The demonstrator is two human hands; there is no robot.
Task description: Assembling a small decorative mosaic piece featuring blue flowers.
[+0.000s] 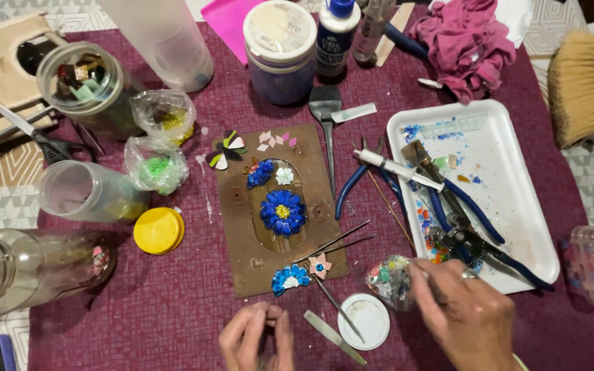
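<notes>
A brown board (242,206) lies in the middle of the maroon mat, bearing blue mosaic flowers (282,211), a small white flower and a black-and-white butterfly. My left hand (257,336) is at the bottom edge, fingertips pinched together; whether a small piece is between them I cannot tell. My right hand (463,317) reaches into a small clear bag of coloured chips (388,276) just right of the board. Thin metal picks (335,242) and tweezers (333,335) lie between the hands, beside a small white lid (372,317).
A white foam tray (510,158) at the right holds blue-handled pliers (448,199) and glass chips. Jars, bags of beads, a yellow lid (159,230) and scissors (32,134) crowd the left. A tub, glue bottle (336,38), pink cloth and brush sit at the back.
</notes>
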